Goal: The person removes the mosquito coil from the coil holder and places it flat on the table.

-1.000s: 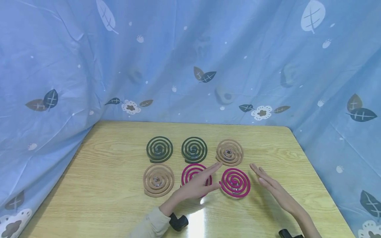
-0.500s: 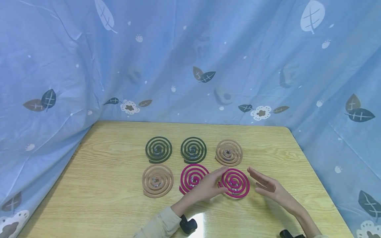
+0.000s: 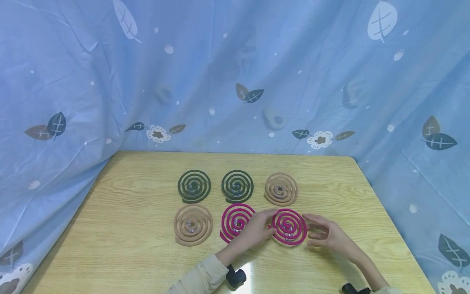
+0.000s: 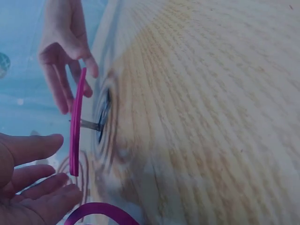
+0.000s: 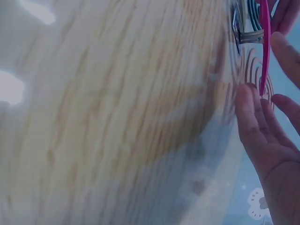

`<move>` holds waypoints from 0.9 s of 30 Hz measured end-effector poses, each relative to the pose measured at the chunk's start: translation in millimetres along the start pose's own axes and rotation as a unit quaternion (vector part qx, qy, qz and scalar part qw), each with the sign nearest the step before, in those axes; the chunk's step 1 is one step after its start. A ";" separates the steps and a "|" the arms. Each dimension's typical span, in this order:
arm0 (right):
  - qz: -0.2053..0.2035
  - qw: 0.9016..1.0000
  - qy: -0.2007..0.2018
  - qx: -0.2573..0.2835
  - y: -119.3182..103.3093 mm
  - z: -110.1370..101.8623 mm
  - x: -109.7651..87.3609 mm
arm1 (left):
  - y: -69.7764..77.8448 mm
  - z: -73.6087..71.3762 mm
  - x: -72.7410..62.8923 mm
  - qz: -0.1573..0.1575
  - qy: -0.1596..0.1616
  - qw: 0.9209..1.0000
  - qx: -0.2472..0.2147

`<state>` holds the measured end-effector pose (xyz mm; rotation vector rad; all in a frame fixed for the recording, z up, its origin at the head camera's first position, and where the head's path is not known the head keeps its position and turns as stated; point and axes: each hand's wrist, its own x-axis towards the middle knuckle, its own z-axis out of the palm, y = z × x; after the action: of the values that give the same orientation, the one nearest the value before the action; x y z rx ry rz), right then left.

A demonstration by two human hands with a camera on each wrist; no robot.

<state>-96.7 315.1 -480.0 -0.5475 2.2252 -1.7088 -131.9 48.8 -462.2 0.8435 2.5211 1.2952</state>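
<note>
A pink mosquito coil [image 3: 288, 223] sits level on a small metal stand [image 4: 91, 125], raised above the table, at the front right of the coils. My left hand [image 3: 257, 229] is at its left edge, thumb and fingers spread and loosely bent, with a gap to the coil [image 4: 75, 131] in the left wrist view. On the other side, my right hand [image 3: 332, 237] has its fingertips close to the right rim, fingers relaxed and apart. Neither hand holds anything. A second pink coil [image 3: 235, 223] lies partly hidden behind my left hand and wrist.
Two dark green coils [image 3: 194, 186] and a tan coil [image 3: 281, 188] form the back row. Another tan coil [image 3: 193, 224] lies front left. They rest on a wood-grain table [image 3: 128, 245], with a blue leaf-patterned curtain [image 3: 205, 81] around it.
My left hand has moved right, off part of the second pink coil, to the raised coil's edge. My right hand has come closer from the right, its fingers now spread and bent. The coils stay put.
</note>
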 end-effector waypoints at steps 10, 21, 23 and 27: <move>-0.031 0.999 0.024 -0.020 1.1 5.1 4.5 | -1.6 5.5 2.6 -0.004 0.018 1.000 0.022; -0.004 0.997 0.053 -0.053 5.3 4.7 5.5 | -7.5 10.2 4.9 -0.020 0.045 0.998 -0.041; 0.005 0.997 0.058 -0.046 4.9 3.7 4.7 | -8.4 11.1 5.5 -0.021 0.049 0.997 -0.050; 0.014 0.996 0.075 -0.044 4.4 1.5 2.5 | -8.6 12.1 6.0 -0.021 0.060 0.994 -0.092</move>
<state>-98.8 313.7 -484.6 -0.4180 2.4097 -1.6978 -135.4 56.6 -475.8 0.6903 2.4422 1.5792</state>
